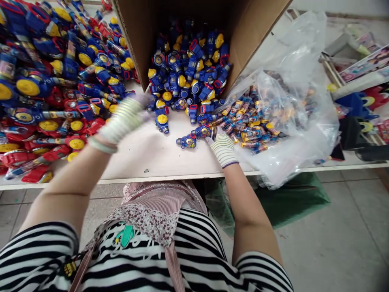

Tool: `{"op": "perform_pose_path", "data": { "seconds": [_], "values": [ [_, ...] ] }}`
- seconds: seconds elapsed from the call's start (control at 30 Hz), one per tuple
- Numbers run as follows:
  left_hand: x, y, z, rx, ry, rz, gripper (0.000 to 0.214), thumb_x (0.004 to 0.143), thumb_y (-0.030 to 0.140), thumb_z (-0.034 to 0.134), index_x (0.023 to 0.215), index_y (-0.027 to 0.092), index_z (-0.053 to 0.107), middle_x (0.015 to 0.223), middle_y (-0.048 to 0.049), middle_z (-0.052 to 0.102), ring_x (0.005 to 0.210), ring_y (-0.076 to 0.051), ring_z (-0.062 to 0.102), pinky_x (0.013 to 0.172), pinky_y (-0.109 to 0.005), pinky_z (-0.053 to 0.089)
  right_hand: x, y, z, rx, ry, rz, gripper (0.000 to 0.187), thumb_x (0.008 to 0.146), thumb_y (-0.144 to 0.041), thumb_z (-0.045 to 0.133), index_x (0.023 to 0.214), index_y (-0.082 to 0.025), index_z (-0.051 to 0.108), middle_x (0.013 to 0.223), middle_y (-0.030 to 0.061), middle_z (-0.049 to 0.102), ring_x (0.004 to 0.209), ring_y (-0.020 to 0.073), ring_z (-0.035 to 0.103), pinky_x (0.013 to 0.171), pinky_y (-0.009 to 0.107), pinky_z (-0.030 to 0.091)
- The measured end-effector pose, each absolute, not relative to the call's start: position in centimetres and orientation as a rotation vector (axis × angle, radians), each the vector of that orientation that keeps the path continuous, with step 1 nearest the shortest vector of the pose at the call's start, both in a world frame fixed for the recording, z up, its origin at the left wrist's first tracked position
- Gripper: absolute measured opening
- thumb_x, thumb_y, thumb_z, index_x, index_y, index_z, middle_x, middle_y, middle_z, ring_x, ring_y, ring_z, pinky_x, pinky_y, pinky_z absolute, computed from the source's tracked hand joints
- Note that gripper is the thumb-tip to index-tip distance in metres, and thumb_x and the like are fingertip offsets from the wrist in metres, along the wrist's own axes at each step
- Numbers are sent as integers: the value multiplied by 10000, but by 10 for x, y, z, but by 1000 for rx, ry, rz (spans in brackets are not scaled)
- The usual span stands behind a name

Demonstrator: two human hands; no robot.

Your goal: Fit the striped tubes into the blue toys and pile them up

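Just inside table edge [170,177] | right fingers [220,131] grasping small tube [214,133] | left fingers [142,99] blurred, grip: cannot tell | white tabletop [148,150] between

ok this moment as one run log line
left hand: blurred, grip unclear; right hand: at blue toy; box: blue toys inside; small tubes: at plastic bag

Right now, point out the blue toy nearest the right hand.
The blue toy immediately left of the right hand; the similar toy beyond it lies farther left.

One camera on the wearer's head looks forward and down, past the chest [142,243], to the left hand [125,117], right hand [223,147] and counter [136,160] close ahead.
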State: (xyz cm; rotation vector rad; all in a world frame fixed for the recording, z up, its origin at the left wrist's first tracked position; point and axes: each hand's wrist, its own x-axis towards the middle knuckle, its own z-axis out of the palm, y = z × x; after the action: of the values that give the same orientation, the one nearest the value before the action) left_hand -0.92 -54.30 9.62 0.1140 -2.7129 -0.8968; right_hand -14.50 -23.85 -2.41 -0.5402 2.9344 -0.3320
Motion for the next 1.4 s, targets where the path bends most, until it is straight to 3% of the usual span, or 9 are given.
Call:
{"op": "perform_pose_path", "data": {
  "seconds": [0.1, 0.27, 0.43, 0.53, 0.7, 0.87, 1.07, 1.27, 1.4],
  "values": [
    [-52, -469, 46, -121, -3092, -850, 636, 714, 292, 842, 1274, 92, 615, 1151, -145, 681, 1072, -306, 654, 1018, -427, 514, -147, -242, -22, -547, 2899, -184, 621, 915, -285, 585, 1472, -33, 477, 1442, 274, 547, 1311, 377, 549, 1094, 516, 430],
    [-70, -439, 18, -93, -3339, -943, 768, 689, 199, 819, 1402, 160, 537, 1205, -171, 639, 1043, -355, 671, 923, -450, 548, -131, -207, -22, -567, 2930, -368, 450, 920, -273, 501, 1287, -48, 633, 1308, 273, 639, 1200, 377, 620, 1030, 531, 480],
    [-22, -472, 13, 317, -2320, -2199, 427, 769, 303, 742, 1122, 159, 551, 1011, -74, 639, 836, -215, 686, 701, -309, 580, -74, -207, -24, -936, 2646, -936, 428, 945, -391, 485, 1260, -142, 634, 1204, 171, 721, 1076, 291, 692, 958, 443, 548],
    [-1, -472, 11, 330, -1865, -2442, 384, 818, 371, 718, 1087, 184, 518, 995, -41, 590, 800, -163, 658, 618, -243, 567, -48, -237, -17, -1021, 2599, -972, 427, 970, -441, 480, 1245, -159, 645, 1187, 155, 733, 1055, 278, 700, 917, 399, 557],
    [9, -473, 15, 294, -1918, -2409, 476, 856, 448, 691, 1218, 172, 549, 943, -40, 598, 711, -141, 626, 536, -209, 538, -38, -265, 5, -1059, 2693, -643, 464, 1010, -450, 425, 1286, -147, 643, 1130, 160, 750, 984, 297, 713, 827, 370, 545],
    [11, -481, 24, 243, -2136, -2315, 419, 853, 420, 697, 1133, 137, 566, 813, -15, 594, 564, -101, 560, 470, -197, 476, -37, -263, 18, -1109, 2673, -417, 486, 1002, -473, 431, 1293, -148, 646, 1166, 179, 738, 975, 310, 709, 820, 361, 520],
    [14, -474, 31, 144, -1939, -2475, 398, 890, 524, 606, 1041, 163, 536, 738, 14, 532, 489, -81, 495, 436, -201, 413, -34, -267, 21, -918, 2396, -1106, 492, 996, -566, 357, 1012, -191, 675, 902, 110, 746, 797, 235, 685, 733, 324, 508],
    [20, -487, 40, 55, -2290, -2252, 393, 889, 446, 668, 1142, 164, 565, 873, -25, 602, 553, -85, 551, 478, -202, 462, -28, -267, 23, -850, 2255, -1250, 431, 905, -628, 489, 848, -224, 626, 754, 64, 663, 665, 191, 590, 635, 308, 445],
    [18, -487, 40, -103, -2316, -2158, 399, 834, 426, 713, 1107, 162, 588, 964, -61, 625, 703, -133, 611, 590, -236, 515, -25, -266, 10, -525, 1699, -1295, 659, 853, -824, 338, 789, -221, 594, 467, -65, 360, 394, 114, 282, 424, 262, 284]
  ]
}}
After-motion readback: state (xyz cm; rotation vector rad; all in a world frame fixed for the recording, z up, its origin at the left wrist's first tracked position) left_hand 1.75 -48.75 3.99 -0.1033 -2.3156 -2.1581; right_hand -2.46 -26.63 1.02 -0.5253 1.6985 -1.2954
